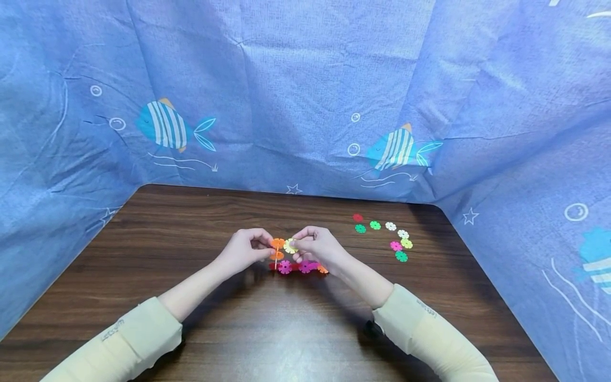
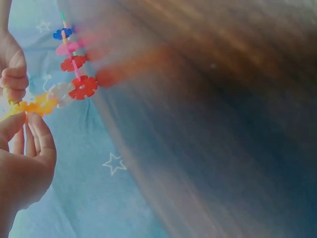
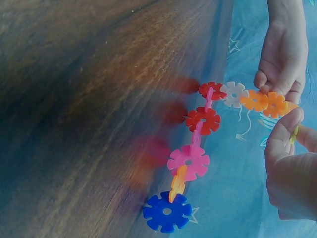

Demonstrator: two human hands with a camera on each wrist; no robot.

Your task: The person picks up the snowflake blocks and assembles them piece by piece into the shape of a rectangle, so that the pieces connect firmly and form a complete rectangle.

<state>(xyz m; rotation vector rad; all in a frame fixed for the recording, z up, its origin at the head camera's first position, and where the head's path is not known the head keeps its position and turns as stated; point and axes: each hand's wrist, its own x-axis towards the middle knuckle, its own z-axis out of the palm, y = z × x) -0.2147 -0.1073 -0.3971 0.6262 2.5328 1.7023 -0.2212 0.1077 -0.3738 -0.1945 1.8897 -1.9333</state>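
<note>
My left hand (image 1: 243, 249) pinches an orange flower-shaped interlocking disc (image 1: 278, 242) at the end of a linked chain. Close beside it, my right hand (image 1: 324, 246) pinches a yellow flower disc (image 1: 289, 245) between thumb and fingers, its edge right at the orange one. In the right wrist view the chain runs from a blue disc (image 3: 167, 212) through a pink disc (image 3: 188, 162) and a red disc (image 3: 203, 120), then bends at a white disc (image 3: 234, 94) towards orange discs (image 3: 254, 100). Its lower row stands along the tabletop, partly hidden behind the right hand in the head view.
Several loose flower discs lie to the right on the brown wooden table (image 1: 215, 212), among them a red disc (image 1: 357, 217), a white disc (image 1: 391, 226) and a green disc (image 1: 401, 256). A blue fish-print cloth (image 1: 296, 79) surrounds the table's back and sides.
</note>
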